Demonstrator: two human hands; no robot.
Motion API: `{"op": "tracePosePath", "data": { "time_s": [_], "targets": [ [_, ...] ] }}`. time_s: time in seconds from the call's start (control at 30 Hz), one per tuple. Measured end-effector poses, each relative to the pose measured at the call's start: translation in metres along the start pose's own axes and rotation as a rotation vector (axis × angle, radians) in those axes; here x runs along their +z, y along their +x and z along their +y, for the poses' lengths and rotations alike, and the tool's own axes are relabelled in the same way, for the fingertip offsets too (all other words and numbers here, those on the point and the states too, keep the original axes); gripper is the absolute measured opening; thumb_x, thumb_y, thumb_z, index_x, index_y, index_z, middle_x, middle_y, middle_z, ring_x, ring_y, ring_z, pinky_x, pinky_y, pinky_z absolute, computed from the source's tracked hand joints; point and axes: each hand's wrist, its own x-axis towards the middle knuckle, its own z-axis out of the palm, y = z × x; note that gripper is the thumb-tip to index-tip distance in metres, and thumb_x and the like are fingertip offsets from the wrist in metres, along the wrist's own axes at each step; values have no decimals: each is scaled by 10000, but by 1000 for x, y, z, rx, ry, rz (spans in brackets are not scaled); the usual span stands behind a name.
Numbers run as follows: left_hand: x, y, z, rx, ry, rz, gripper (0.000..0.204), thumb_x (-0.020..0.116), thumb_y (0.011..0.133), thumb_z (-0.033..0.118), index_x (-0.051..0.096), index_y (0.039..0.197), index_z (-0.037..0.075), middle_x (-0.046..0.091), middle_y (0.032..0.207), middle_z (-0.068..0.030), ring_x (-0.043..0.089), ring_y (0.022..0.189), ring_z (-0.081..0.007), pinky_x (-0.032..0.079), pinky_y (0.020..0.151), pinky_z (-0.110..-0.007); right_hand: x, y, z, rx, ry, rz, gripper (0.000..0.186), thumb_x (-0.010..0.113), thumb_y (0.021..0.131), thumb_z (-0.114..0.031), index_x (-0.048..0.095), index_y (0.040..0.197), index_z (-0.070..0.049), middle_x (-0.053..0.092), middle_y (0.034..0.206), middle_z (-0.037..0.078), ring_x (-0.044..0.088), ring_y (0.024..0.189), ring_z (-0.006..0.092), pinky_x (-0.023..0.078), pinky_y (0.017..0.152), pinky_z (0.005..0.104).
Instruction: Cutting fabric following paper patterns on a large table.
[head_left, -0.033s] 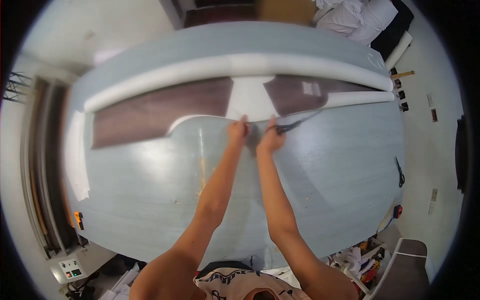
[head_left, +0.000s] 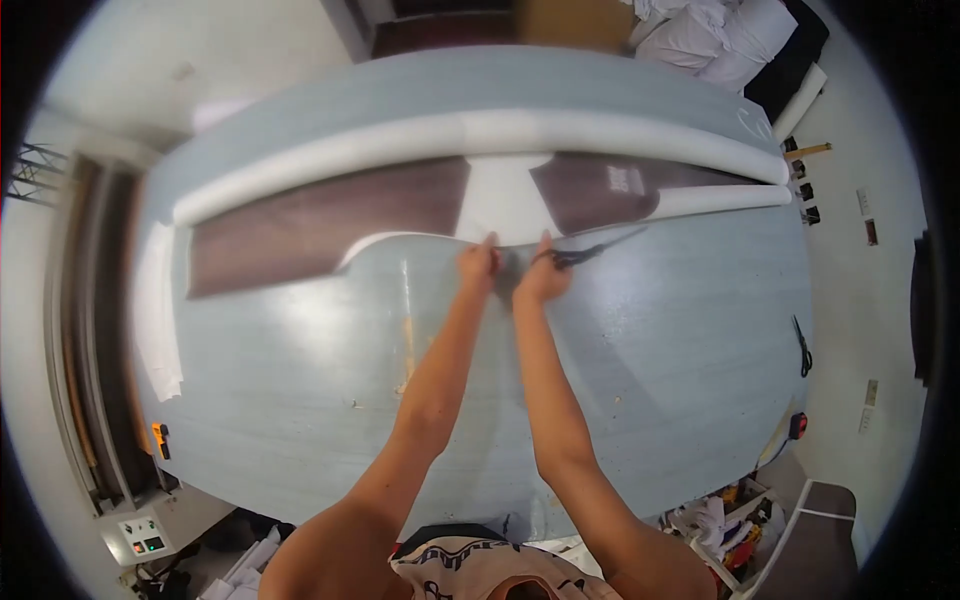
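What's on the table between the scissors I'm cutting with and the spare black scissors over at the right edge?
In the head view, only bare grey-blue table lies between the scissors in the right hand and the spare scissors.

We see a small pale rectangular label on the dark fabric panel, and a little grey control box with lit buttons, bottom left.

Bright, even overhead light fills the room, with soft glare on the grey-blue work surface. Fisheye distortion bends straight edges near the black rim. Fine detail is slightly soft.
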Motion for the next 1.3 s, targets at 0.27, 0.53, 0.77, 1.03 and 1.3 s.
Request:
{"op": "tracePosePath", "data": {
  "time_s": [0.27,0.53,0.77,1.03,1.3],
  "targets": [
    [8,-3,3,-108,-73,47,403,801,863,265,499,649,107,548,582,-27,478,433,-134,355,384,-281,22,29,33,81,52,28,338,850,748,-37,531,805,56,653,775,122,624,663,185,535,545,320],
    [-9,-13,0,-133,-102,82,387,808,858,259,504,673,107,530,573,-21,458,426,-134,356,385,-277,7,8,25,146,180,0,202,719,808,54,518,821,75,658,781,147,670,614,193,548,475,300],
    [-7,-62,-25,-173,-117,54,396,804,862,280,506,667,108,529,571,-24,462,428,-143,367,394,-288,-42,6,12,181,219,63,99,582,871,89,509,929,123,674,864,207,722,681,254,605,507,307],
    [-56,-131,-69,-209,-96,54,412,806,860,299,523,625,112,539,564,-30,484,427,-152,373,388,-305,-124,-43,2,327,152,147,266,699,830,66,524,1013,147,694,851,217,700,647,230,578,478,277],
    [-131,-231,-99,-295,-84,47,373,793,873,288,516,691,119,541,578,-16,476,426,-131,383,390,-290,-229,-108,18,396,94,157,259,725,834,69,560,1029,107,697,912,191,701,712,223,584,562,309]
  ]
}}
